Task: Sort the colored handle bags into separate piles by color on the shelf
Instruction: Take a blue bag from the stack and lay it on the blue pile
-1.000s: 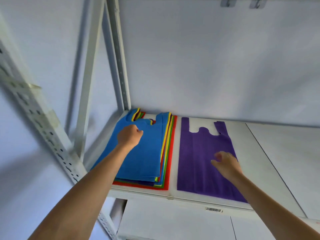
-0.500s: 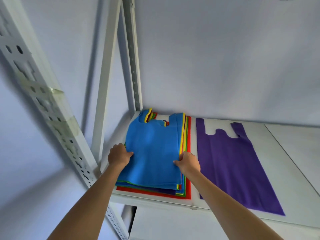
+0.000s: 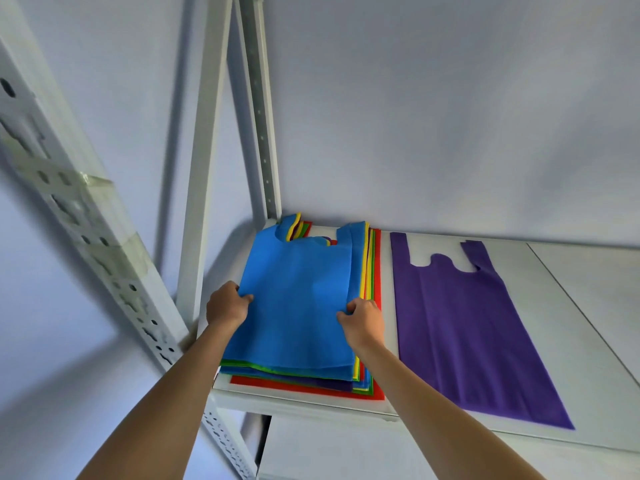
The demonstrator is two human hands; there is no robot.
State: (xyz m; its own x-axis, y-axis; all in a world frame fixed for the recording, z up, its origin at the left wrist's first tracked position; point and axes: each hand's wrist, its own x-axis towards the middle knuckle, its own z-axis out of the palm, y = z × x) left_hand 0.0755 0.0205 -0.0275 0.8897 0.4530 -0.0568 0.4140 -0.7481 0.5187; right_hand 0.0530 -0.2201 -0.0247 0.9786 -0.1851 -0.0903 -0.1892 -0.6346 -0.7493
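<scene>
Both hands work at the mixed stack of handle bags (image 3: 367, 384) lying at the left end of the white shelf (image 3: 571, 306). Left hand (image 3: 227, 304) pinches the left edge of the top blue bag (image 3: 298, 306), thumb on the upper face and fingers curled at the edge. Right hand (image 3: 363, 322) pinches the same bag's right edge, fingers curled into the fabric just beside the stepped yellow, green and red edges of the bags below. The blue bag lies flat, its two handles pointing to the far side near the wall; beneath it, green, purple and red layers show at the near edge of the stack. To the right of the stack, apart from it by a narrow strip of bare shelf, a single purple bag (image 3: 464, 327) lies flat with its handles also toward the far wall. A perforated white upright (image 3: 86, 216) of the shelving frame crosses the left of the view.
</scene>
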